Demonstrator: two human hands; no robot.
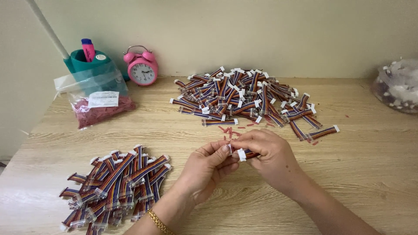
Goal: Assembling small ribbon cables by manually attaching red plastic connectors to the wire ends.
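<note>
Near the table's front middle: both hands meet just above the wooden table [348, 182], with one short ribbon cable [246, 154] between them.
Left hand: the left hand [207, 167] has its fingers curled, thumb and fingertips pinched at the cable's white end; a gold bracelet [159, 223] sits on that wrist.
Right hand: the right hand [270, 154] is closed over the cable, so only the white connector and a bit of striped ribbon show below the thumb.
Cable: held clear of the table top; its far end is hidden in the right palm, and it may be folded, though the view does not settle that.
Far pile: a loose heap of cables [248, 98] with white connectors lies beyond the hands, well apart from them.
Near pile: a tidier stack of cables [115, 185] lies at the front left, near the left forearm.
Scraps: small red bits [230, 129] are scattered between the far heap and the hands.
Back left: a clear bag of red pieces [100, 106] leans in front of a teal holder [89, 58]; a pink alarm clock [142, 66] stands beside it.
Right edge: a clear bag [398, 85] of mixed parts, partly cut off.
</note>
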